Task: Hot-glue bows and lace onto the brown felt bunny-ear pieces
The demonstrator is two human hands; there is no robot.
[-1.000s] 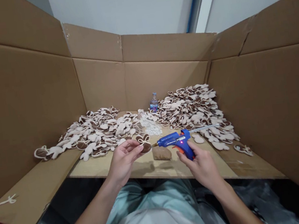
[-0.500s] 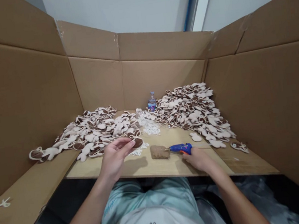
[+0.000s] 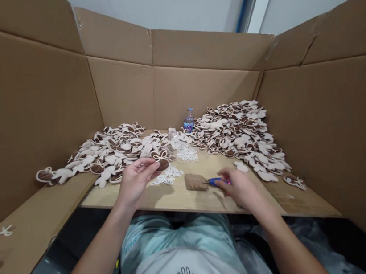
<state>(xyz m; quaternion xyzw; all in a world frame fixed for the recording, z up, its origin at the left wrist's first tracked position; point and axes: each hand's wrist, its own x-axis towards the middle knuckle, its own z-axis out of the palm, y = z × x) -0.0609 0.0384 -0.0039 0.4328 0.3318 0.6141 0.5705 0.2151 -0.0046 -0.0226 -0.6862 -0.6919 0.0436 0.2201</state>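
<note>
My left hand [image 3: 135, 182] pinches a brown felt piece with a cream looped cord bow [image 3: 161, 161] between its fingertips, above the front of the pale wooden board [image 3: 178, 202]. My right hand [image 3: 240, 188], blurred by motion, lies over the rear of a blue hot glue gun [image 3: 217, 181], which hides most of it. The gun rests low on the board, its tip at a brown burlap-like pad [image 3: 195, 182]. White lace pieces [image 3: 167, 176] lie just below my left hand.
Two large heaps of felt-and-cream shapes [image 3: 111, 153] [image 3: 236, 130] cover the back of the board, with a water bottle [image 3: 188, 121] between them. Cardboard walls [image 3: 203, 89] enclose three sides. Cream bows [image 3: 3, 231] lie on the left cardboard ledge.
My right hand has lowered the glue gun from mid-air onto the board beside the pad. My left hand still holds the felt piece, and the view has shifted slightly.
</note>
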